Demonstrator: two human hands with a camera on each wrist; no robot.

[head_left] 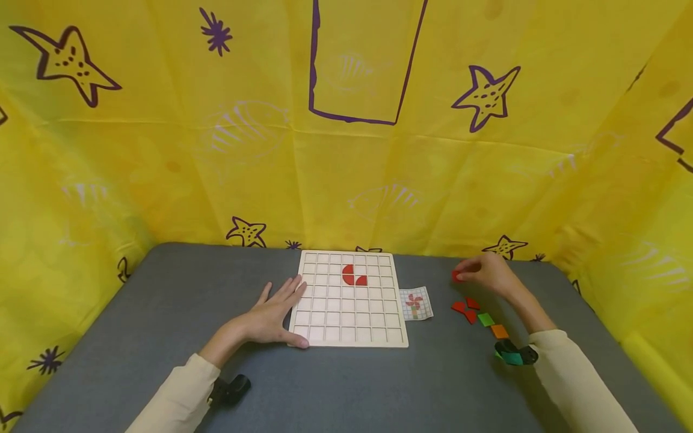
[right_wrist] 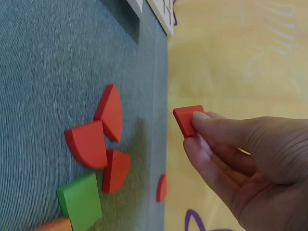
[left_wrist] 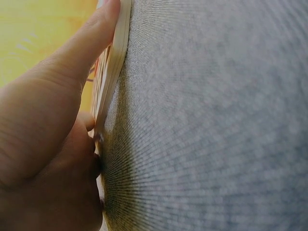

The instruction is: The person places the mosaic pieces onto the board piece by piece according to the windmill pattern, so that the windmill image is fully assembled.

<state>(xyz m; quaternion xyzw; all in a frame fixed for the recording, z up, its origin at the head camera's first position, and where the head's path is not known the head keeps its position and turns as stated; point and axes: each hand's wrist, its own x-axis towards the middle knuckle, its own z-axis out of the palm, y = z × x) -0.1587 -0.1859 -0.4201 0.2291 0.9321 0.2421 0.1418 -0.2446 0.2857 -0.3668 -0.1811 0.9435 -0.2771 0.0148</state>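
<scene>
My left hand (head_left: 271, 316) rests along the left side of a pale wooden grid board (head_left: 346, 313), fingers spread and thumb at the near left corner. In the left wrist view, the thumb (left_wrist: 91, 41) lies on the board's edge. Red quarter-circle pieces (head_left: 348, 275) sit in a few upper cells of the board. Right of the board, my right hand (head_left: 487, 275) pinches a small red piece (right_wrist: 185, 118) between thumb and fingers, raised above the tabletop. Nearer the body lie loose red pieces (right_wrist: 89, 144), a green piece (head_left: 486, 319) and an orange piece (head_left: 499, 331).
A paper card (head_left: 415, 302) printed with a coloured pattern on a grid touches the board's right side. Greenish pieces (head_left: 511, 358) show by the right wrist's black camera. A yellow patterned cloth (head_left: 346, 156) hangs behind the grey table (head_left: 346, 391).
</scene>
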